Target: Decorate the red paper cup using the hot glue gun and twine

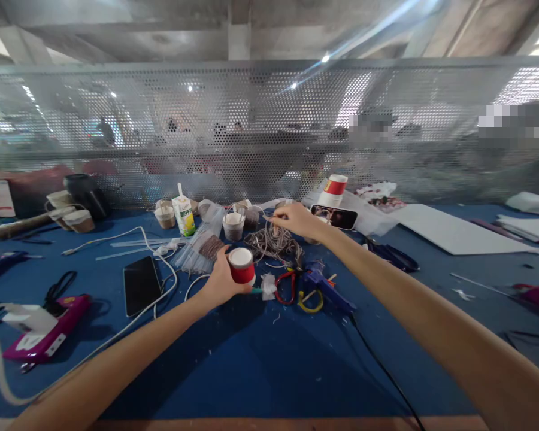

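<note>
Where the blue table (251, 371) spreads: it fills the lower view from side to side, clutter packed across the middle and back.
Mesh screen (233, 108): up it stands along the far side, dim blurred shapes showing through.
White board (458, 230): lying flat, over on the right.
Magenta power strip (78, 308): out on the left, white plug (33, 320) seated in it.
Cord heap (273, 244): one grey-brown tangle, just right of centre.
Blue glue gun (330, 290): down on its side, right of centre, black cable (386, 372) running to the near edge.
Right hand (299, 218): over the back of the heap, and it's a pinch, thumb and fingers together on a strand!
Left hand (222, 278): wrapped round the cup, thumb near, fingers behind, firmly clamped.
Dark phone (141, 286): flat, left of that hand.
Juice carton (184, 214): upright towards the back, straw poking out.
Red-and-white cup (242, 273): right there in the left hand's grip, near the centre, white round end up; whether it touches the table, can't tell.
Cord strand (261, 211): thinnest of the lot, curving in to the right fingertips.
</note>
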A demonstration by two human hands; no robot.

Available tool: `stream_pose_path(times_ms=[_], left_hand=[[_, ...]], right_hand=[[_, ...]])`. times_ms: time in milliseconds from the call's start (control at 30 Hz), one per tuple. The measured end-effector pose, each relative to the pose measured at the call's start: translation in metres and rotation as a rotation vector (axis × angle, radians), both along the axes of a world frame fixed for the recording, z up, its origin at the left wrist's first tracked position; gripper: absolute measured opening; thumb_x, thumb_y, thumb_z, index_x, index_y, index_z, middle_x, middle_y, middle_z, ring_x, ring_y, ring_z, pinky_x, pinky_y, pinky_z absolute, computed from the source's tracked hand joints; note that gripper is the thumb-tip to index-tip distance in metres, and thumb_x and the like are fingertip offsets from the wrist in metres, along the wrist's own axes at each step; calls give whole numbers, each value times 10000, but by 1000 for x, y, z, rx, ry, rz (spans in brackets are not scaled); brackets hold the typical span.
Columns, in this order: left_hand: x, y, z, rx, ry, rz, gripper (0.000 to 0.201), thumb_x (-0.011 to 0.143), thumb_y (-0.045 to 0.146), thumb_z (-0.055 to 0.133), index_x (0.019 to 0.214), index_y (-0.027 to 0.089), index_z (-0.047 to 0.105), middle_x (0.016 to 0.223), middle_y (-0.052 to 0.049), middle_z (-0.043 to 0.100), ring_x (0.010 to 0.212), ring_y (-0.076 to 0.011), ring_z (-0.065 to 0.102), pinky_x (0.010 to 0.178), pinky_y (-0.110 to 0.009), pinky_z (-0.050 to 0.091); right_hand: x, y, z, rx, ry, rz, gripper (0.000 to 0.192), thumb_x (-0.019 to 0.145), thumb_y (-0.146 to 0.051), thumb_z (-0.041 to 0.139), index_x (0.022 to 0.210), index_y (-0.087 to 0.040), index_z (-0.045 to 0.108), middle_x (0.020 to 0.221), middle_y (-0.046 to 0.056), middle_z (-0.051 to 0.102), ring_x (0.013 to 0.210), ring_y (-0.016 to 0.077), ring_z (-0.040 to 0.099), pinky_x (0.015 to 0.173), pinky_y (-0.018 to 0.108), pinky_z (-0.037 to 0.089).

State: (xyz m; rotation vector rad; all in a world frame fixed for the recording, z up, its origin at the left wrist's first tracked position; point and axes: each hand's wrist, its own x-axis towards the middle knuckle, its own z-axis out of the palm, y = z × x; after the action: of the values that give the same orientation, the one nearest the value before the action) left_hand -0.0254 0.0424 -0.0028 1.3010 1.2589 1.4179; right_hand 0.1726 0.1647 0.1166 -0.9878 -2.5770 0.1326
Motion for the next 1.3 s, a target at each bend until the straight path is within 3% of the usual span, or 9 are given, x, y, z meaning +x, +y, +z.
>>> stream_pose_path(times_ms=[67,167,267,333,433,567,867,1033,1300], left_hand=[[2,-9,18,69,38,58,880,403,194,861,1168,183,425,1238,-130,460,1307,-364,283,1092,-479,140],[11,-8,54,297,-9,-5,598,524,181,803,1059,191,538,1236,-125,474,1337,-354,189,1102,-420,117],[20,19,81,384,76,-93,376,530,210,801,846,209,598,1104,-95,553,1330,-359,157,1074,-398,177],[23,45,90,374,229,-184,268,533,251,799,658,218,564,946,-71,589,1263,-359,267,1031,-388,239],[21,78,94,365,436,-353,214,555,220,752,501,228,545,652,-23,540,970,-286,493,920,-339,319],[19,93,93,370,493,-416,170,514,85,683,489,243,625,517,8,515,711,-213,489,832,-318,339],[11,74,104,482,501,-337,221,568,66,636,512,275,681,548,-19,542,817,-249,462,921,-373,290],[-11,54,112,576,433,-237,131,645,145,667,611,262,716,624,-22,599,764,-226,442,891,-380,328],[-16,27,99,432,346,-389,172,610,81,696,603,251,723,619,-38,598,752,-220,483,881,-395,340]], right_hand=[[-4,-4,-1,43,-40,37,318,840,-260,528,566,-173,665,584,37,587,578,135,495,615,300,360],[-8,-8,-2,117,-80,65,260,832,-255,556,619,-173,680,651,61,569,729,187,515,682,322,358],[-10,-12,-3,179,-103,66,209,840,-230,546,717,-166,701,700,81,567,785,218,496,709,341,344],[-9,-15,-3,210,-116,62,190,832,-199,546,739,-156,705,730,99,574,806,233,488,725,356,332],[-4,-17,-6,242,-126,57,175,817,-170,556,746,-149,715,765,118,580,842,249,485,756,377,312],[4,-14,-13,252,-117,56,170,824,-201,575,784,-172,738,801,109,583,883,253,489,788,387,303],[15,11,-30,164,-74,106,119,803,-263,647,797,-214,755,800,53,603,810,187,530,721,305,372],[29,35,-48,148,-37,-2,144,806,-243,632,786,-210,770,752,63,605,783,196,536,713,328,390],[25,81,-48,197,-48,-228,127,840,-246,621,801,-179,723,880,98,665,990,271,531,865,441,411]])
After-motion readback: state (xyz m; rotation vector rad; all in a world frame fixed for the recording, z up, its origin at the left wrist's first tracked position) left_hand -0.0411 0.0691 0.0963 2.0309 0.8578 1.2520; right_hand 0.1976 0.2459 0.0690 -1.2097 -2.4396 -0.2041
